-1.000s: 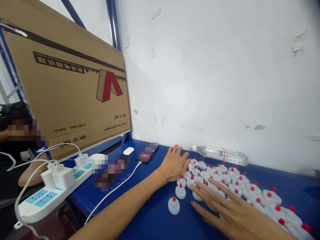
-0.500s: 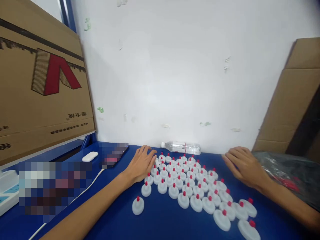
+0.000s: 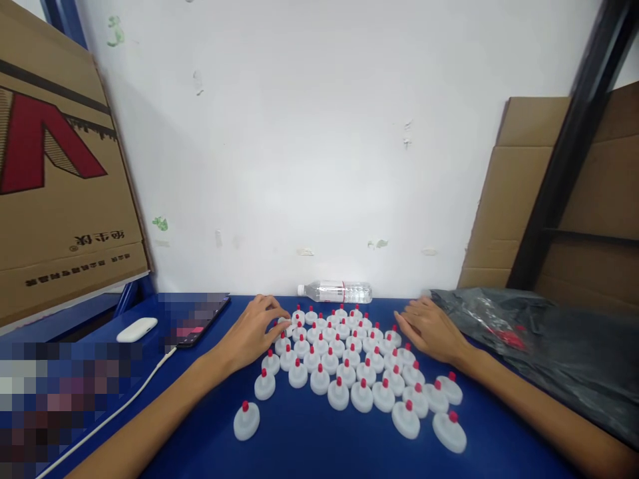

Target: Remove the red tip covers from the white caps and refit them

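Many small, rounded, white plastic pieces with red tips stand in a loose cluster on the blue tabletop. My left hand is at the cluster's far left edge, with bent fingers and thumb around one red-tipped white piece, which they partly hide. On the other side, my right hand rests by the cluster's right edge. Its thumb is apart from the loosely curled fingers, and nothing shows in it. A single red-tipped piece stands apart at the near left.
A clear plastic bottle lies against the white wall. Left are a phone on a white cable, a white case and a large cardboard box. A dark plastic bag and upright cardboard are on the right.
The view has turned right, so everything sits further left in it. My right hand is a little closer to the cluster. My left hand stays at the cluster's far left edge.
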Demonstrator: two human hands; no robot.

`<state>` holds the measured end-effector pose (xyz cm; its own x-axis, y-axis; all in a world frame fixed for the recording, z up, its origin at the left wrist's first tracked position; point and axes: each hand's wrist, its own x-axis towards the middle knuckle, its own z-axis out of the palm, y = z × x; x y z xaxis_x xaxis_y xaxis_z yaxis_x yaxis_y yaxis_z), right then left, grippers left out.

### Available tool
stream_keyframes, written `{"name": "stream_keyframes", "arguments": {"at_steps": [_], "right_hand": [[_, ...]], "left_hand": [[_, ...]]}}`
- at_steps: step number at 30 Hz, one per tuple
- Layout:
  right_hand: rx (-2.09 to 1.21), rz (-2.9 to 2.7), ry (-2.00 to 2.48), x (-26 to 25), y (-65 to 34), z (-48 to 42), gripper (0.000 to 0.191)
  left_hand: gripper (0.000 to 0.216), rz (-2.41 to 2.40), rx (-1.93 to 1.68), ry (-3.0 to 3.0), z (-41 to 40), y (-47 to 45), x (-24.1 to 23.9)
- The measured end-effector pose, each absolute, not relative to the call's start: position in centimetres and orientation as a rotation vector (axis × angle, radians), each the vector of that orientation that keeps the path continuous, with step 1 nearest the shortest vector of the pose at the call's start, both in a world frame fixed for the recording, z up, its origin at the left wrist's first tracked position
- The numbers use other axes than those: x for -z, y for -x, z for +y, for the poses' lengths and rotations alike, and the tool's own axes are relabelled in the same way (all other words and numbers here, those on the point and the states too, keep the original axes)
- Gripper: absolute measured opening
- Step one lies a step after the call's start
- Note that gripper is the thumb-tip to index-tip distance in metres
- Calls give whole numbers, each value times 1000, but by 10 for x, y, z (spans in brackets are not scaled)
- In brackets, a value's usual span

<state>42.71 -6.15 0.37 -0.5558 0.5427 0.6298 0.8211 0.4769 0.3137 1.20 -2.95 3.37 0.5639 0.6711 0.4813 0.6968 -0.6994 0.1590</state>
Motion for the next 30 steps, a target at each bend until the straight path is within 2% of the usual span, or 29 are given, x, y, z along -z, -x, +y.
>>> {"name": "stream_keyframes", "arguments": {"at_steps": [13,22,26,30], "right_hand": [[718,-2295,1182,5,-430,-56,44],[683,-2280,1200,4,-430,-57,44],[654,-2258,1206,-9,-430,-59,43],[602,-2198,1232,-40,-426,-75,41]], "left_hand": [[24,-1251,769,2773,-25,-9,-26],[34,-1292,947,2663,-34,-12,-34],[44,-1256,1058,2616,-35,-14,-38],[37,-1277,1185,2558,-40,-18,-47]]}}
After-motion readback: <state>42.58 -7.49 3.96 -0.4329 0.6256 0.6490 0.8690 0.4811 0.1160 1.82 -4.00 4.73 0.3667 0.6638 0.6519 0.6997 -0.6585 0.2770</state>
